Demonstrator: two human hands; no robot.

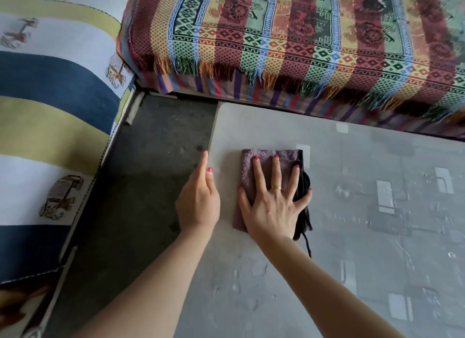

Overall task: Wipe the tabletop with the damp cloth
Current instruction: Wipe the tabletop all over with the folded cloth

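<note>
A folded purple cloth with a dark edge lies flat near the far left corner of the grey tabletop. My right hand presses down on the cloth, palm flat and fingers spread. My left hand rests on the table's left edge beside the cloth, fingers together and pointing away from me, holding nothing. Water drops and wet patches sit on the tabletop to the right and toward me.
A seat with a multicoloured woven, fringed cover runs along the table's far side. A striped blue, yellow and white cushion lies to the left. Dark floor shows between the cushion and the table.
</note>
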